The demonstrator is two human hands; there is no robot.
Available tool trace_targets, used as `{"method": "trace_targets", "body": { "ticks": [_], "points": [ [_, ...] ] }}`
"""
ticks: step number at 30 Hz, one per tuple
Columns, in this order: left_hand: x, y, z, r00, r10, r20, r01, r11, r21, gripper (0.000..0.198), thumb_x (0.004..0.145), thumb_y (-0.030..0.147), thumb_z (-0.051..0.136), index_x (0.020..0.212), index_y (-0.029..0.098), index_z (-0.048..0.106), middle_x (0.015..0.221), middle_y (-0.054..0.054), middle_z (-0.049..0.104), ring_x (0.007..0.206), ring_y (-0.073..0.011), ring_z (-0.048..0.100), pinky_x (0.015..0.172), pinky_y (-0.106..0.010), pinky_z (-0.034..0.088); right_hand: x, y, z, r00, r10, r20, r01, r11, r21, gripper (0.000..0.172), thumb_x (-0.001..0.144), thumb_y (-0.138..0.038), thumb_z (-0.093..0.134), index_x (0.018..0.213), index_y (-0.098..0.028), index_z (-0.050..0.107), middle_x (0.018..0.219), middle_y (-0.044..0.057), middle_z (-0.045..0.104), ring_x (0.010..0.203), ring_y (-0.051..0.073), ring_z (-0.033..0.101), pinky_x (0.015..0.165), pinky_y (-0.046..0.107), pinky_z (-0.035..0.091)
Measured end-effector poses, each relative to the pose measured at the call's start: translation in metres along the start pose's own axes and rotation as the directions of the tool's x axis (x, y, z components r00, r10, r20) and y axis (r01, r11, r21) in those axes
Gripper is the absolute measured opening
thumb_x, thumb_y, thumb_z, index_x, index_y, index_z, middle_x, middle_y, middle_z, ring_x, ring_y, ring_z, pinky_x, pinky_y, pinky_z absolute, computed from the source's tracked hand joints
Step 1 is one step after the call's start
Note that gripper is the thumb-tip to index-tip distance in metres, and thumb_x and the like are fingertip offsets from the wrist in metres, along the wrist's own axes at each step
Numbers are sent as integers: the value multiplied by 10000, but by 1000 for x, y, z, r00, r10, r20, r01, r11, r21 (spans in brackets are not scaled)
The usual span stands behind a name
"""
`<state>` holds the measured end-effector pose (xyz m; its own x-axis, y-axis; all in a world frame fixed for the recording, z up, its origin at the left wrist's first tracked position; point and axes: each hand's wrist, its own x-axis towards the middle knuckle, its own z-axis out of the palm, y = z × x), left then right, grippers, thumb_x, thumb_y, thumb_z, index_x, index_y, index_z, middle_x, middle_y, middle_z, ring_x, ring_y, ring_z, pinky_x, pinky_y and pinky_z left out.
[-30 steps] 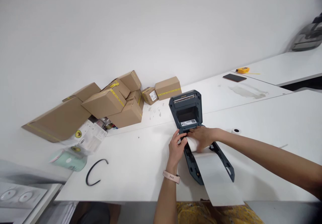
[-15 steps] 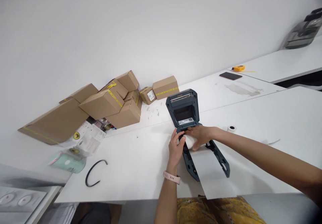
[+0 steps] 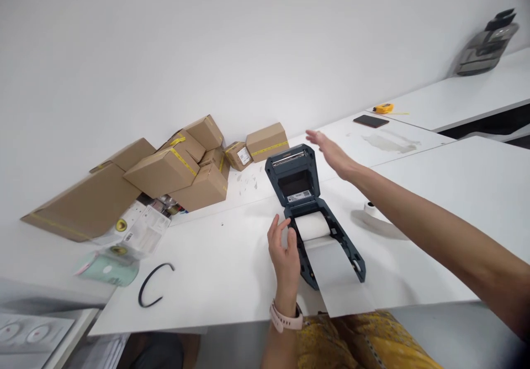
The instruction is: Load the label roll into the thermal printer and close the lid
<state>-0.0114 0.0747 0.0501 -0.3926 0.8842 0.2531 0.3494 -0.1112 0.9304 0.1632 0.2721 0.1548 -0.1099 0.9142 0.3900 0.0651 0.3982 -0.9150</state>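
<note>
A dark label printer (image 3: pixel 354 246) stands on the white table with its lid (image 3: pixel 292 170) raised. Inside sits a white label roll (image 3: pixel 313 226), and a strip of its paper (image 3: pixel 337 275) runs out over the printer's front to the table edge. Beside the printer's left side is my left hand (image 3: pixel 285 247), fingers apart and holding nothing; whether its fingertips touch the casing I cannot tell. My right hand (image 3: pixel 331 152) is in the air just right of the raised lid, fingers stretched out, nothing in it.
Cardboard boxes (image 3: pixel 165 173) are piled at the back left. A black headband (image 3: pixel 146 286) and a mint pouch (image 3: pixel 108 268) lie at the left. Right of the printer is a small white roll (image 3: pixel 370 209). Further back are a phone (image 3: pixel 371 121), a yellow tape measure (image 3: pixel 383 108) and a water bottle (image 3: pixel 482 51).
My right hand has left the label roll and risen to beside the lid, uncovering the roll. The left hand has drawn slightly down and away from the printer's side, fingers opening.
</note>
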Motion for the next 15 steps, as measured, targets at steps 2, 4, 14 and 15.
{"method": "trace_targets", "body": {
  "ticks": [2,4,14,15],
  "points": [
    [4,0,-3,998,-42,-51,38,997,-70,359,963,461,544,1212,237,672,1517,-109,513,1419,-264,458,1161,-419,396,7,3,11,985,127,115,-144,978,151,686,939,-777,284,1306,-308,624,1397,24,649,1373,283,512,1200,501,313],
    [7,-3,-9,992,-95,-88,84,989,-120,390,952,452,560,1262,228,635,1492,-112,541,1419,-256,462,1174,-410,381,3,6,19,972,169,162,-206,946,250,704,926,-795,282,1227,-292,674,1302,17,709,1303,277,577,1177,461,361],
    [-1,8,-13,996,-86,35,92,953,-288,633,997,621,344,1555,324,360,1677,2,282,1549,-207,242,1251,-364,270,-138,27,0,977,47,207,-82,983,165,590,978,-698,269,1047,-318,714,1487,-18,563,1500,296,324,1244,505,228],
    [-4,9,-10,994,-88,69,104,951,-290,638,997,623,338,1563,327,344,1682,11,265,1554,-203,224,1257,-362,257,-150,30,-1,978,39,206,-67,989,131,569,973,-697,293,1051,-325,715,1495,-18,553,1519,293,284,1260,508,183]
  ]
}}
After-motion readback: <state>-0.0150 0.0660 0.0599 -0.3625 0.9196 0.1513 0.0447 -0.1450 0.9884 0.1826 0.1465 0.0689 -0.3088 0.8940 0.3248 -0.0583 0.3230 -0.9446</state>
